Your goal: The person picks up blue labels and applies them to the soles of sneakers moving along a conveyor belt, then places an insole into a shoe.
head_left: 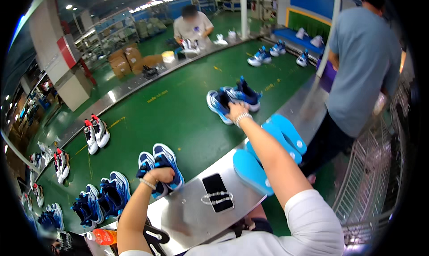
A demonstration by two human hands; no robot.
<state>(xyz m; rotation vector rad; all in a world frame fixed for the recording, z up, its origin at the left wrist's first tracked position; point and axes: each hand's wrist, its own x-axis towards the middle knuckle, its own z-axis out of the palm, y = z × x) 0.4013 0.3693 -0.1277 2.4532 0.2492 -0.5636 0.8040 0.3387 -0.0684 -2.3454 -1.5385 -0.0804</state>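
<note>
My left hand (163, 174) is closed at the opening of one of two blue-and-white sneakers (166, 160) near the belt's front edge; some fingertips are hidden in it. My right hand (237, 112), arm stretched forward, grips a blue-and-white sneaker (218, 106) farther out on the green belt. A darker blue sneaker (243, 95) lies against that one. Beneath my right forearm, several bright blue insoles (251, 172) overlap on the metal ledge (178, 211). A black-screened phone (215, 184) lies on the ledge, with a beaded bracelet (219, 198) across it.
More blue sneakers (114, 193) line the belt (143, 117) at left, with white-and-red sneakers (96, 133) beyond. An orange bottle (103, 236) stands by my left elbow. A person in a blue-grey shirt (364, 68) stands right, near a wire rack (366, 175); another person (193, 28) works across the belt.
</note>
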